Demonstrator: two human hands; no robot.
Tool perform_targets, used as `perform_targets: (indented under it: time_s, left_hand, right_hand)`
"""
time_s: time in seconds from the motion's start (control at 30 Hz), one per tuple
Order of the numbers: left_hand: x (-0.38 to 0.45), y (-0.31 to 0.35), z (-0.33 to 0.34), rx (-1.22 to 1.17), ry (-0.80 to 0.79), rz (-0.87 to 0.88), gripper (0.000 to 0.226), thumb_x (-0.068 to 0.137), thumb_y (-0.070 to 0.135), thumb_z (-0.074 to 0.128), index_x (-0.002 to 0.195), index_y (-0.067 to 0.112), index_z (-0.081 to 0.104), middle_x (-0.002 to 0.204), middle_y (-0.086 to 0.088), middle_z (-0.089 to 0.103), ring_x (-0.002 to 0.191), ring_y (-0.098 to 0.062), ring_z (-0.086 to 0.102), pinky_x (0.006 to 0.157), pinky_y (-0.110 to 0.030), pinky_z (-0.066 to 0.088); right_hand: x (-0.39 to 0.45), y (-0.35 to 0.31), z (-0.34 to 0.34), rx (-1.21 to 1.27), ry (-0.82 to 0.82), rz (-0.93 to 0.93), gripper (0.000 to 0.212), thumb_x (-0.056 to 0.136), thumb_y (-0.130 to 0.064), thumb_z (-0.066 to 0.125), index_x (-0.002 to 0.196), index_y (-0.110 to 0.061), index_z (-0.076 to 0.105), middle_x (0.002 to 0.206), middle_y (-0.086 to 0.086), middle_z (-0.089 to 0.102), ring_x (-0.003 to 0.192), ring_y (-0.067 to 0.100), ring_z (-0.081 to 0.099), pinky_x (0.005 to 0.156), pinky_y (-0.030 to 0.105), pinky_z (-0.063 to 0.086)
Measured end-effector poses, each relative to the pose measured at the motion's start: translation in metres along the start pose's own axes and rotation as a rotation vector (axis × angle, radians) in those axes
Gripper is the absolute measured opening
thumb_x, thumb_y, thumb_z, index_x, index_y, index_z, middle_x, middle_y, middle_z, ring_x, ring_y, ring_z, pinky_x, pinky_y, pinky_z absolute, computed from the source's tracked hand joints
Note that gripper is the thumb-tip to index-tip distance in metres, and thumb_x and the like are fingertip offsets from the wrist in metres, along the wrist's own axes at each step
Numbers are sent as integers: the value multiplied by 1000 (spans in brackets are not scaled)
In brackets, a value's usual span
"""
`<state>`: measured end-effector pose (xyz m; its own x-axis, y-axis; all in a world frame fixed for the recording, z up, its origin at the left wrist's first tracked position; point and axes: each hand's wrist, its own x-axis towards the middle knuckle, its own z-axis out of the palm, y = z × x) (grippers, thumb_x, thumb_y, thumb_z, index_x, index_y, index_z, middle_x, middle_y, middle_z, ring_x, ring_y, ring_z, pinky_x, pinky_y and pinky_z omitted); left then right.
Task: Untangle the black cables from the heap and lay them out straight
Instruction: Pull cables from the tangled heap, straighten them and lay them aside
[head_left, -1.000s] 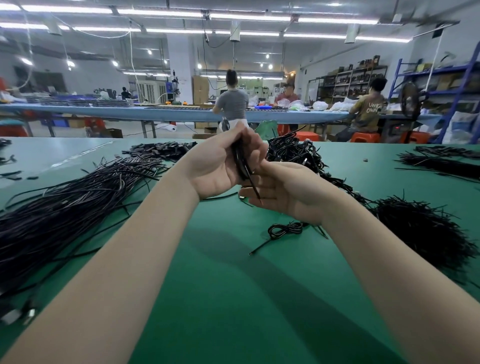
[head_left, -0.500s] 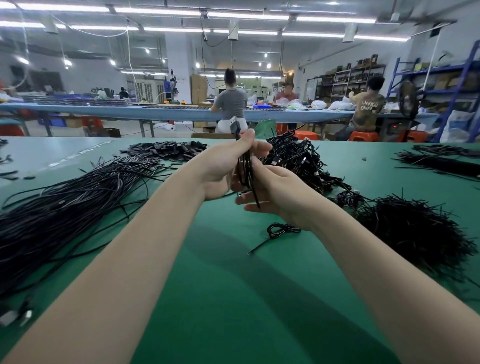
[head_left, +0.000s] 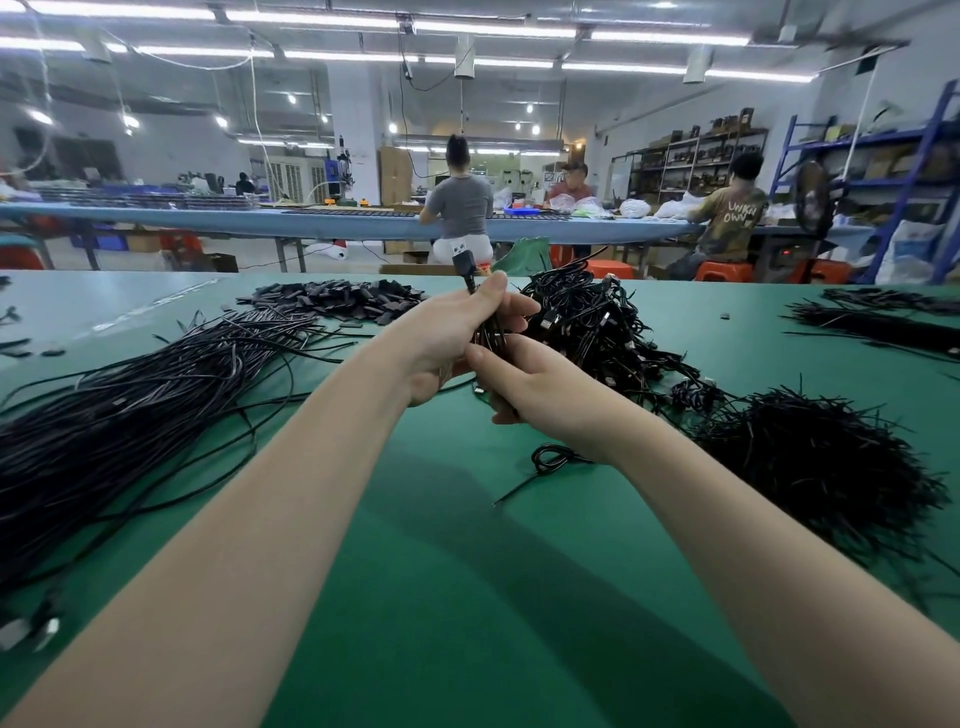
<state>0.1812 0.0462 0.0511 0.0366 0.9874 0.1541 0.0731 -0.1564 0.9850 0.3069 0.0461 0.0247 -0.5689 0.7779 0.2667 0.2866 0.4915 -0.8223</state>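
Far left of the hands: straightened cables (head_left: 130, 410), laid out on the desk (head_left: 467, 597). Left hand (head_left: 447, 338) clamped on a coiled USB cable (head_left: 491, 335), plug (head_left: 464, 262) poking above. Right hand (head_left: 524, 384) close against it, pinching the coil's lower strands. Light, limp, springy, probably; best gripped near the plug. Just right: tangled heap (head_left: 597, 322).

The coiled cable (head_left: 488, 338) is mostly hidden inside the grip of the left hand (head_left: 441, 343) and behind the fingers of the right hand (head_left: 524, 384), so only its plug end (head_left: 464, 262) and a few strands show. The long laid-out cables (head_left: 130, 415) run off the left edge, and the connectors (head_left: 31, 631) at the lower left are too blurred to identify. The small flat black pieces (head_left: 337, 301) on the worktop (head_left: 467, 597) are too small to tell apart.
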Motion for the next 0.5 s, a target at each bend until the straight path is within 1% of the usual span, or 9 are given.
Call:
perform_targets:
  time_s: [0.07, 0.17, 0.23, 0.3, 0.37, 0.4, 0.43, 0.47, 0.5]
  left_hand:
    - [2, -3, 1, 0, 0, -7, 47, 100, 42, 43, 70, 24, 75, 83, 5, 65, 86, -16, 58, 82, -31, 49]
    - [4, -7, 3, 18, 19, -14, 48, 100, 44, 41, 71, 26, 74, 83, 7, 65, 91, -17, 54, 75, -28, 44]
    - [7, -11, 6, -6, 35, -24, 46, 100, 44, 40, 74, 25, 72, 79, 9, 65, 85, -15, 52, 70, -25, 43]
    - [9, -20, 12, -68, 55, -71, 46, 101, 43, 39, 75, 23, 72, 76, 10, 67, 79, -13, 51, 70, -24, 45]
    - [10, -31, 18, -67, 51, -155, 44, 102, 43, 38, 84, 22, 72, 88, 9, 70, 80, -13, 52, 80, -28, 48]
    - [10, -36, 18, -41, 32, -197, 41, 101, 44, 39, 92, 21, 72, 98, 6, 70, 83, -13, 54, 87, -31, 49]
    - [8, -39, 18, -4, 22, -220, 38, 100, 45, 42, 99, 20, 71, 106, 4, 69, 85, -12, 58, 87, -32, 50]
    - [8, -43, 15, 83, 45, -177, 36, 98, 46, 47, 102, 18, 69, 108, 3, 69, 86, -12, 62, 82, -29, 52]
    - [8, -47, 10, 249, 114, -48, 31, 95, 44, 53, 100, 17, 68, 104, 4, 69, 87, -13, 64, 77, -26, 51]
  right_hand:
    - [0, 1, 1, -51, -5, 30, 28, 99, -40, 42, 92, -13, 44, 77, -1, 39, 65, 11, 42, 78, 38, 53]
    - [5, 6, 7, -126, 110, -15, 25, 102, -31, 37, 93, -9, 44, 75, 0, 42, 63, 15, 40, 64, 35, 41]
    - [8, 15, 10, -261, 191, -44, 25, 102, -26, 33, 91, -7, 45, 78, 5, 49, 64, 20, 44, 64, 35, 37]
    - [9, 29, 12, -493, 238, -12, 26, 101, -29, 29, 89, -11, 42, 86, 8, 56, 74, 28, 53, 68, 39, 43]
    - [9, 43, 11, -659, 243, 67, 24, 101, -30, 27, 92, -13, 42, 94, 10, 60, 84, 34, 58, 75, 43, 48]
    - [8, 50, 8, -675, 234, 112, 22, 100, -27, 28, 91, -13, 42, 94, 10, 59, 85, 34, 58, 75, 41, 47]
    - [8, 56, 6, -675, 217, 156, 20, 99, -21, 30, 84, -12, 39, 89, 9, 56, 83, 33, 55, 73, 37, 44]
    - [8, 61, 3, -665, 187, 190, 22, 98, -15, 30, 76, -12, 34, 80, 6, 48, 78, 31, 51, 69, 34, 38]
    - [7, 64, 1, -648, 150, 233, 27, 97, -9, 31, 70, -12, 28, 74, 4, 40, 71, 29, 44, 67, 33, 32]
